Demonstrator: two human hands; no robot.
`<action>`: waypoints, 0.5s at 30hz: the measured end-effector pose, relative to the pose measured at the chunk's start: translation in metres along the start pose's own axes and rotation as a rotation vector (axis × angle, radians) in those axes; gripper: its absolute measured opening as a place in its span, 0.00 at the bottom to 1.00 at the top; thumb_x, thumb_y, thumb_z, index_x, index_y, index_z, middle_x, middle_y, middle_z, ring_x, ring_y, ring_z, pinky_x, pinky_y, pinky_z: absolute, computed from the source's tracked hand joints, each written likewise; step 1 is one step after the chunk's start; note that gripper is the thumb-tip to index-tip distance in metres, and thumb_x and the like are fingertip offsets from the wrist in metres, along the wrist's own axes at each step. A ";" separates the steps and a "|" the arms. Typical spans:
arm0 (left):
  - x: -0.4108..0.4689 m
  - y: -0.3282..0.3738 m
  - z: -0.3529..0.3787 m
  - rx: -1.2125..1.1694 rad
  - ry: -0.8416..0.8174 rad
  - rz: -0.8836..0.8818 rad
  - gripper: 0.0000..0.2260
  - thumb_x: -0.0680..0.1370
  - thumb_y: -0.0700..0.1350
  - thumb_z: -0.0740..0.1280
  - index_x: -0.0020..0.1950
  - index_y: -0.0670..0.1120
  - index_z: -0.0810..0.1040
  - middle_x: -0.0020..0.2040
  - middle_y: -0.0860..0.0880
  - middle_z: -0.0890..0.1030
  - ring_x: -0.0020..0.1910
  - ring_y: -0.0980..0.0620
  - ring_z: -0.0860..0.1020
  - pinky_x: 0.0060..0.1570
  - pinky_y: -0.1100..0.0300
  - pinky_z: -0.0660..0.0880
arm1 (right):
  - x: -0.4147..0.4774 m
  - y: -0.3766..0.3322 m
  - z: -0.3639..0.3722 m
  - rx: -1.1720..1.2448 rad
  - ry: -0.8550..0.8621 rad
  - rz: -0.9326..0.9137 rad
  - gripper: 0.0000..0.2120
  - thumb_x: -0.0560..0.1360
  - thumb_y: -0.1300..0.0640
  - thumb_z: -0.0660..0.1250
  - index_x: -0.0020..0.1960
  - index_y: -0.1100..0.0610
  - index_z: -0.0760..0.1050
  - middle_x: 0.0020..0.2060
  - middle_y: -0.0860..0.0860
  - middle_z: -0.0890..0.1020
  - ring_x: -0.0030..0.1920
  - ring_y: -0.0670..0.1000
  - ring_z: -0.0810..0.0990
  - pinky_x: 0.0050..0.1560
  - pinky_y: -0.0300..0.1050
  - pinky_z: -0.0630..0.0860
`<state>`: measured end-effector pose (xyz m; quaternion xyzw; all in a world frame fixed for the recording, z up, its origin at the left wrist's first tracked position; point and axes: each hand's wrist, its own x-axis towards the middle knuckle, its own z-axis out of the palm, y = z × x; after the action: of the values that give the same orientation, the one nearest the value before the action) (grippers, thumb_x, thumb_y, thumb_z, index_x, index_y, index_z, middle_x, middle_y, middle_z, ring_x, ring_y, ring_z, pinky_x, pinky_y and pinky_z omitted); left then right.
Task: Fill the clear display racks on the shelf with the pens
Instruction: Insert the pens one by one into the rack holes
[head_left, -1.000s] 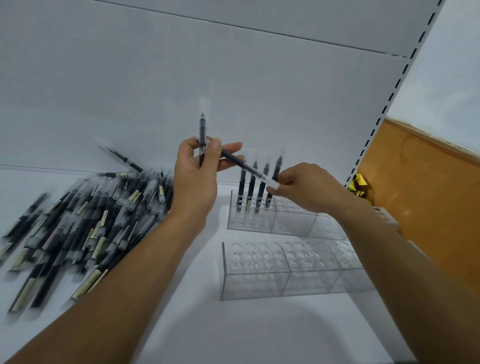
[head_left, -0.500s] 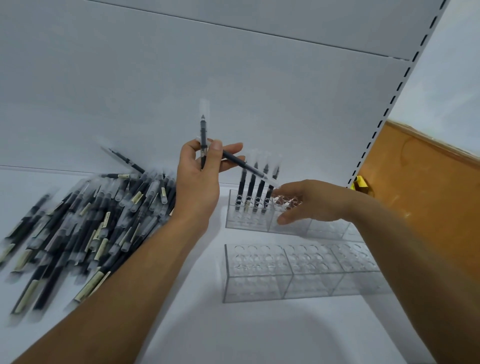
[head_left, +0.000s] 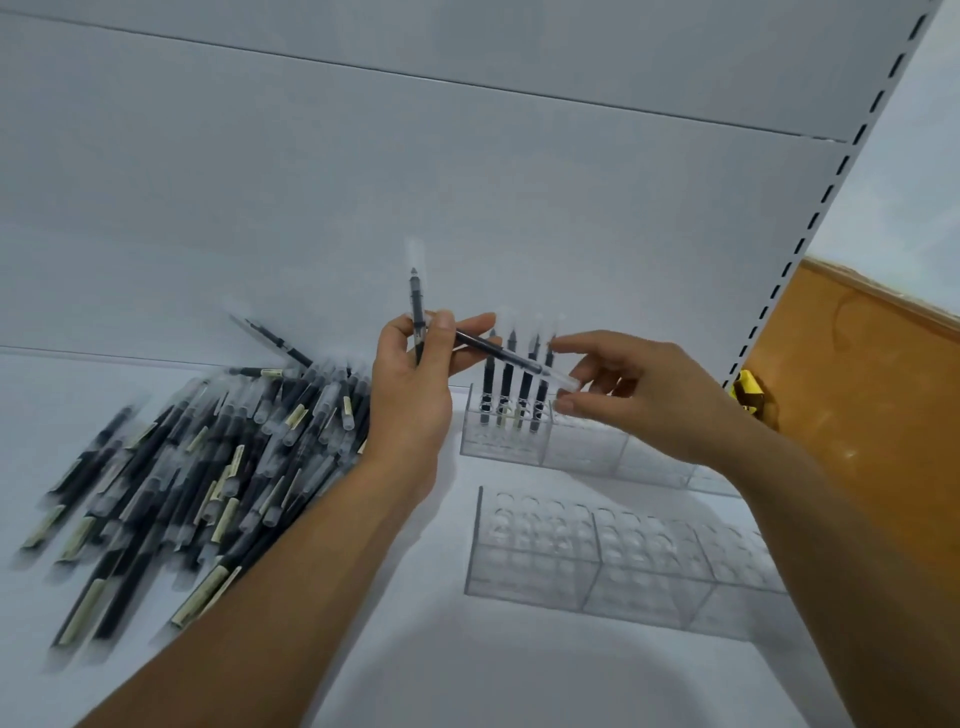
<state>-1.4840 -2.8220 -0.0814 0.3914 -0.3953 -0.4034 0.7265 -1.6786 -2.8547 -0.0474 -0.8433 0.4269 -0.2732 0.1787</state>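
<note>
My left hand grips two black pens with clear caps. One pen points straight up; the other pen slants down to the right. My right hand hovers at that slanted pen's clear cap, thumb below it and forefinger above, fingers spread and not closed on it. Behind both hands stands the back clear rack, with several pens upright in its left end. The front clear rack holds no pens. A big pile of loose pens lies on the white shelf at left.
The white back panel rises right behind the racks. A slotted shelf upright runs along the right side, with an orange board beyond it. A small yellow object sits at the upright's foot.
My right hand dropped from the slanted pen's end to the back rack, then rose again to the pen's cap. My left hand kept both pens almost still.
</note>
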 end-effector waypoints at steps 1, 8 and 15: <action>0.000 -0.001 0.000 -0.001 -0.002 -0.003 0.15 0.83 0.52 0.60 0.63 0.43 0.67 0.50 0.56 0.85 0.49 0.58 0.83 0.65 0.28 0.56 | -0.001 -0.003 0.003 0.073 -0.027 -0.001 0.20 0.69 0.46 0.73 0.58 0.35 0.74 0.42 0.40 0.82 0.41 0.42 0.80 0.45 0.34 0.77; -0.001 0.002 -0.002 0.052 -0.075 -0.011 0.14 0.82 0.54 0.60 0.57 0.44 0.71 0.49 0.55 0.86 0.46 0.56 0.84 0.66 0.28 0.56 | -0.003 -0.013 -0.001 0.479 0.089 -0.026 0.14 0.67 0.50 0.73 0.52 0.49 0.82 0.41 0.50 0.85 0.39 0.46 0.82 0.44 0.39 0.79; -0.003 -0.008 -0.005 0.279 -0.120 0.000 0.11 0.82 0.55 0.58 0.54 0.51 0.76 0.40 0.54 0.85 0.28 0.60 0.76 0.28 0.74 0.68 | 0.000 -0.001 -0.025 0.773 0.454 0.056 0.07 0.74 0.49 0.70 0.45 0.52 0.81 0.38 0.47 0.82 0.36 0.46 0.77 0.37 0.38 0.75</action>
<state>-1.4829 -2.8211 -0.0906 0.4637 -0.4903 -0.3670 0.6403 -1.6937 -2.8555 -0.0269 -0.6214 0.3447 -0.5857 0.3898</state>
